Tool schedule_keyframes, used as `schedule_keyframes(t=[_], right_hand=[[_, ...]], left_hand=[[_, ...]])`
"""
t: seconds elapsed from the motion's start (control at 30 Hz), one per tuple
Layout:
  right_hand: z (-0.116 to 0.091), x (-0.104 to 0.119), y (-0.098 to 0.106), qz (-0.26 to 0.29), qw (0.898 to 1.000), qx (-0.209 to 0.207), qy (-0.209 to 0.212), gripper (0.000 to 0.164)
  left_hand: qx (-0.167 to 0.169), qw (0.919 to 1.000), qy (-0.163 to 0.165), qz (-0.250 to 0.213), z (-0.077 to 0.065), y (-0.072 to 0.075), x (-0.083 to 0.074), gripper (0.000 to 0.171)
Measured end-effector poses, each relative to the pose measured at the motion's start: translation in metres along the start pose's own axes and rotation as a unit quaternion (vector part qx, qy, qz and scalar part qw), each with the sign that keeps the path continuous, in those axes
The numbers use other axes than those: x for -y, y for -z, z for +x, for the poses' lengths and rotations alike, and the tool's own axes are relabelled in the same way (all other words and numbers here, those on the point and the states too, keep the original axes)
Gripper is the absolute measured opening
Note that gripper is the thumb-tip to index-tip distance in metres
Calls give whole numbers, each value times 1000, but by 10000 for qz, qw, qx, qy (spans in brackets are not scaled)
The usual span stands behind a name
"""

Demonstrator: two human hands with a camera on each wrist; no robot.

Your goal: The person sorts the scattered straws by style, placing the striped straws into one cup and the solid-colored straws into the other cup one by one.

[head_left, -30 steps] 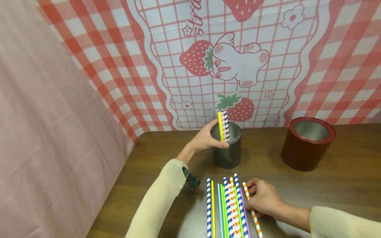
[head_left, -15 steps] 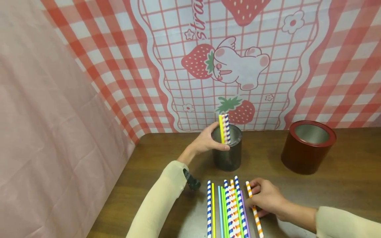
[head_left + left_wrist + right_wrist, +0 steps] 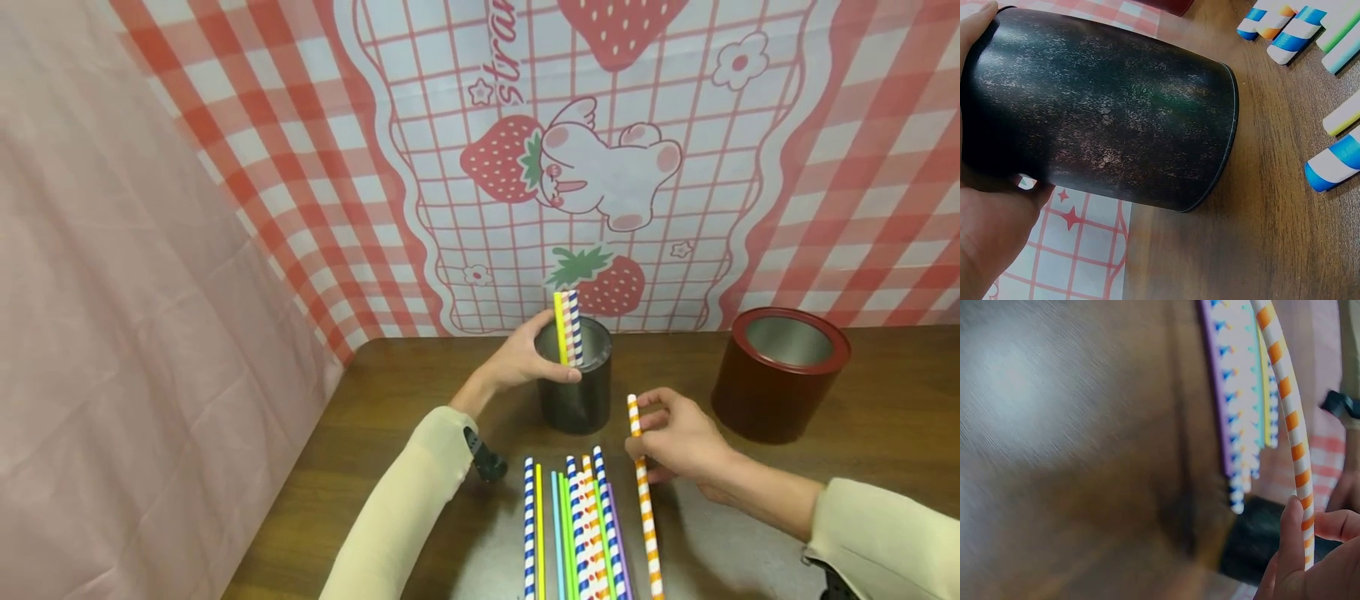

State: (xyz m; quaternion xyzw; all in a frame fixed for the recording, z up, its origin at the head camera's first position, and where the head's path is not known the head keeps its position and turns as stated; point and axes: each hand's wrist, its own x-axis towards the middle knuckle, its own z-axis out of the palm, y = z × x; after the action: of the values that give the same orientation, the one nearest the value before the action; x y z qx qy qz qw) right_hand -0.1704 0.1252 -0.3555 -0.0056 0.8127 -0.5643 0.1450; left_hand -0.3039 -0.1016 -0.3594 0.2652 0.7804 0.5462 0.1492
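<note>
Near the back of the table stands a dark metal can (image 3: 573, 404), its rim gripped by my left hand (image 3: 525, 354). Yellow, pink-striped and blue-striped straws (image 3: 568, 329) stick up out of it beside the thumb. In the left wrist view the can's side (image 3: 1104, 106) fills much of the picture. My right hand (image 3: 686, 437) pinches an orange-and-white striped straw (image 3: 647, 517) near its upper end. The right wrist view shows that straw (image 3: 1297, 450) between thumb and finger, raised off the table with its shadow below.
A row of several loose straws (image 3: 573, 533), striped and plain, lies at the front of the wooden table (image 3: 420, 375). A dark red can (image 3: 772, 383) stands at the back right. Behind the table hangs a strawberry-print checked cloth (image 3: 420, 167).
My right hand has picked the orange-striped straw up from beside the row and carried it forward, towards the dark can. The left hand keeps its grip on the can.
</note>
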Motion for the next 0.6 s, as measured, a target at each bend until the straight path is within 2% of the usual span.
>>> schedule_keyframes(t=[0.33, 0.6], right_hand=[[15, 40, 29, 187, 9983, -239, 490, 68], [28, 75, 46, 445, 9906, -735, 1061, 68]], left_hand=[[-211, 9995, -117, 189, 2, 0, 5, 95], [-259, 9993, -74, 269, 1, 0, 3, 98]])
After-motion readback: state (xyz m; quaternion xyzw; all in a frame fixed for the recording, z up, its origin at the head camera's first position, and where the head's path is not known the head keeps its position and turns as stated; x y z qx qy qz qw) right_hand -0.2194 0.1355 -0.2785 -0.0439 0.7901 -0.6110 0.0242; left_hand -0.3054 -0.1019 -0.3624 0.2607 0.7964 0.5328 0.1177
